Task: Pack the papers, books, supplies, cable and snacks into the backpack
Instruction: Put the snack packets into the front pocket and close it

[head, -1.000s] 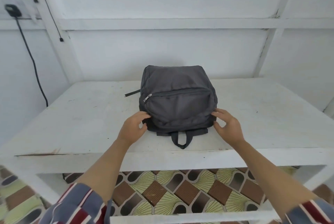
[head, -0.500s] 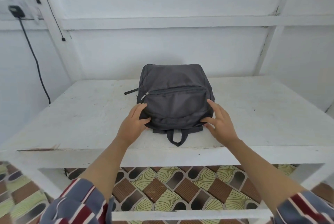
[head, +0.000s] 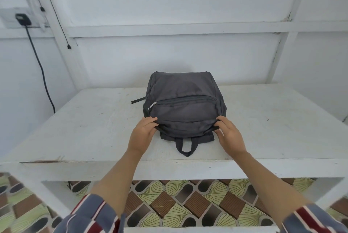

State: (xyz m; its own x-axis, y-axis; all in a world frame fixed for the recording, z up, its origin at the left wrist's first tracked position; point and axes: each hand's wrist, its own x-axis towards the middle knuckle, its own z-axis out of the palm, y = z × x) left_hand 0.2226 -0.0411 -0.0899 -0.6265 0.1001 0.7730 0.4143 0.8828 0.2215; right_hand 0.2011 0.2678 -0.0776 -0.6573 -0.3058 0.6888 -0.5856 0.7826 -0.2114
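The grey backpack (head: 185,108) lies flat on the white table (head: 273,119), front face up, directly between and just beyond the hands, with its carry loop (head: 185,146) pointing back toward the person at the near table edge. The left hand (head: 143,134) pinches the bag's near left corner, fingers curled over the fabric and thumb beneath, and the right hand (head: 230,136) does the same at the near right corner, so both are closed on the backpack's top edge rather than resting open. The front pocket zip runs closed across the bag beyond the hands, its silver zipper pull (head: 152,105) parked at the far-left end, and no open mouth shows on the main compartment; whether its zip is fully shut at the hands' side cannot be told. No papers, books, supplies, cable or snacks are visible anywhere on the table around the hands. The bag looks fairly full and rounded, which suggests the items may already be inside and that this is a closing or settling touch near the end; equally, nothing proves it. A dark strap end (head: 138,100) pokes out on the far left side, beyond the left hand.
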